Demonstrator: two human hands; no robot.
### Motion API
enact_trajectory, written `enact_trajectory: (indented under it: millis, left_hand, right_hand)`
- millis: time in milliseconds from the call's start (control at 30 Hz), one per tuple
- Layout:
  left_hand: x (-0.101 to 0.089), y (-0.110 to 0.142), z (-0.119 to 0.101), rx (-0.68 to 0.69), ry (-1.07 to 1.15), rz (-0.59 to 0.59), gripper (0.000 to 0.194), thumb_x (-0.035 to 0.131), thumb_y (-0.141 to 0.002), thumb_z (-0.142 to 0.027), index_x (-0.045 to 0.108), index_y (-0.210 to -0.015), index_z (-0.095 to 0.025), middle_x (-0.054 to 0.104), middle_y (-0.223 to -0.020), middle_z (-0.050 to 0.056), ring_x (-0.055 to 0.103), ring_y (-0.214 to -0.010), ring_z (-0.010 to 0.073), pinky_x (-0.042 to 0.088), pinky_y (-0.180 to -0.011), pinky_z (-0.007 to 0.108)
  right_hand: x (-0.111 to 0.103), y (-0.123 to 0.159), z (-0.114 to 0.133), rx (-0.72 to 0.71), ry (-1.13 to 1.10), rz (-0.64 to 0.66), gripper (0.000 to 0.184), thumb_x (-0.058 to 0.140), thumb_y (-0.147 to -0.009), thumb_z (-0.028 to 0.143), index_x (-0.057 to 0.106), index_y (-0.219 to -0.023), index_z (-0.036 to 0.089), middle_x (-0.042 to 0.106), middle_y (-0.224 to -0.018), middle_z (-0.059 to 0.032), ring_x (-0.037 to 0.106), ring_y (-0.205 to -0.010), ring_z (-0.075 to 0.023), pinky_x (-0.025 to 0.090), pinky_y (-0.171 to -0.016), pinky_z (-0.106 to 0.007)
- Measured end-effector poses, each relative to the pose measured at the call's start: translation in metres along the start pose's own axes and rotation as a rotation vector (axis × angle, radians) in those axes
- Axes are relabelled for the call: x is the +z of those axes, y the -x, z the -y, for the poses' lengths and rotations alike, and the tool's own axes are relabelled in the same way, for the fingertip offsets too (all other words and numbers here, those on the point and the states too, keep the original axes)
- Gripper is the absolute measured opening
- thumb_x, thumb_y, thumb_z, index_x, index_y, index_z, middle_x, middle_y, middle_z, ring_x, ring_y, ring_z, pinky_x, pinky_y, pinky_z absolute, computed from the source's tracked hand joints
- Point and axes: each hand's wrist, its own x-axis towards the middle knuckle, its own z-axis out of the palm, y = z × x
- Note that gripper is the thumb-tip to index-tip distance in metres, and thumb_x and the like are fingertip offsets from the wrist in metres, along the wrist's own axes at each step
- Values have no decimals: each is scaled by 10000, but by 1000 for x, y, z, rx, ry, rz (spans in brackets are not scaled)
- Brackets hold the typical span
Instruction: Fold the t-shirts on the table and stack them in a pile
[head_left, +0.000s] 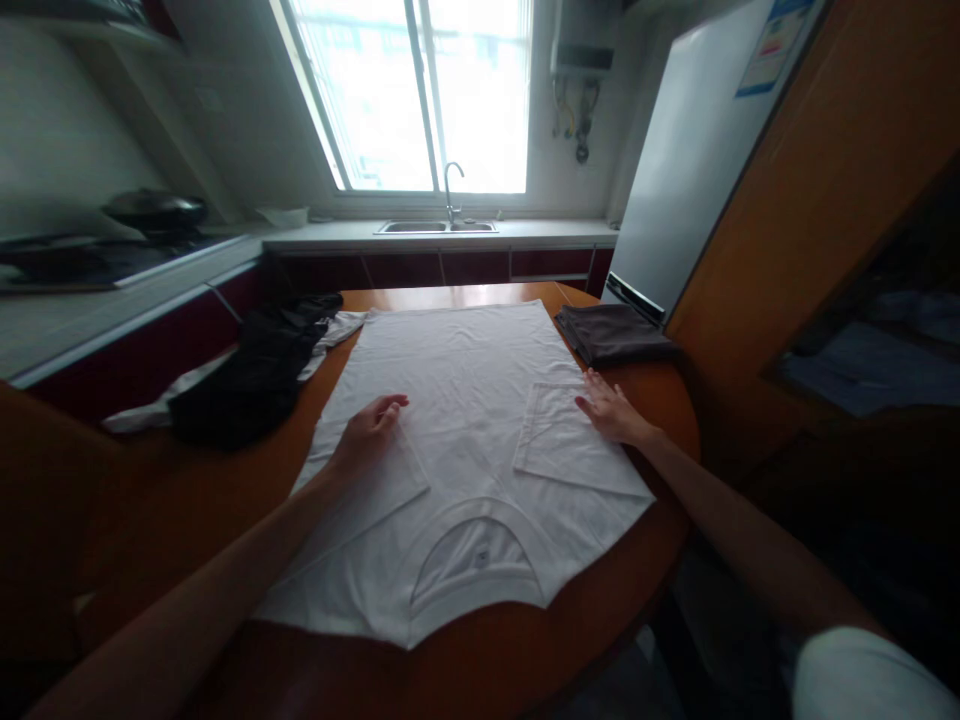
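Observation:
A white T-shirt [457,375] lies spread on a round-ended wooden table [679,425], its neckline toward me and its hem at the far side. Both sleeves are folded inward over the body. My left hand [373,425] is at the far corner of the left sleeve, its fingers curled in and the thumb close against them on the cloth. On the right, my right hand [609,408] rests flat with fingers spread, at the outer edge of the folded right sleeve [555,430].
Dark and white garments [251,375] are heaped at the table's left edge. A folded dark garment [615,333] lies at the far right, near the fridge [690,140]. Beyond the table are a counter with a sink [416,228] and a stove holding a pan [154,210].

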Motion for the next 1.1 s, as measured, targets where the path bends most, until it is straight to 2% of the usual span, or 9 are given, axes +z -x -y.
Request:
enact_trajectory:
  millis: [133,233,300,467,533,667,733,900,1100]
  left_hand:
    - [1,0,1,6,-12,4,503,407,-901,-514,687,-1134,-168,733,-1159,79,672,-1025,255,509,-906,336]
    - [2,-1,4,17,9,5,492,415,-899,-509,683,-1132,-169,732,-1163,79,667,-1055,262,500,-934,348]
    - [3,-2,5,12,20,9,490,417,-898,-505,676,-1143,-170,730,-1166,82,669,-1049,263,499,-931,353]
    - [3,-2,4,7,10,20,483,419,-893,-491,675,-1144,-167,728,-1162,86,671,-1038,257,500,-906,338]
    - [3,-2,4,16,3,21,482,418,-891,-486,676,-1147,-169,728,-1163,82,670,-1046,256,502,-904,332]
    - [3,-2,4,23,-8,22,485,414,-889,-480,678,-1153,-170,732,-1154,72,669,-1052,255,506,-911,332]
    - [3,-2,5,29,-8,25,486,412,-894,-482,677,-1151,-168,732,-1151,72,669,-1055,256,505,-919,338]
    - [3,-1,3,26,-10,22,488,413,-895,-471,673,-1167,-161,736,-1147,77,671,-1051,257,510,-922,345]
    - [4,1,1,29,7,7,473,419,-903,-467,685,-1148,-163,742,-1136,78,675,-1058,255,511,-934,346]
  right_hand:
    - [-7,-4,-8,49,-198,-353,834,97,-1002,651,310,-1575,84,327,-1612,-188,286,-1504,-296,256,-1216,-516]
    - [-13,-3,-5,8,-260,-450,826,81,-1008,634,334,-1566,80,364,-1597,-177,308,-1498,-263,262,-1225,-451]
    - [-11,1,2,-52,-213,-383,797,84,-1015,620,328,-1572,104,328,-1619,-157,275,-1511,-255,252,-1226,-463]
    - [6,8,17,-89,46,-5,717,134,-1030,587,358,-1564,164,257,-1648,-133,220,-1527,-286,231,-1207,-562]
    - [9,7,16,-63,56,-8,697,134,-1036,565,354,-1565,168,266,-1644,-139,226,-1525,-290,240,-1199,-579]
    - [5,2,12,-29,-79,-199,711,112,-1034,578,311,-1582,172,265,-1644,-146,225,-1526,-282,237,-1195,-583]
    - [3,2,12,-60,-121,-212,724,117,-1030,594,298,-1587,169,262,-1647,-140,214,-1530,-274,224,-1203,-571]
    - [7,7,19,-175,-82,-123,714,172,-1026,603,254,-1603,190,226,-1658,-131,194,-1535,-275,209,-1209,-567]
    - [15,9,18,-176,98,67,707,170,-1028,583,366,-1559,160,249,-1647,-150,192,-1533,-294,187,-1212,-577]
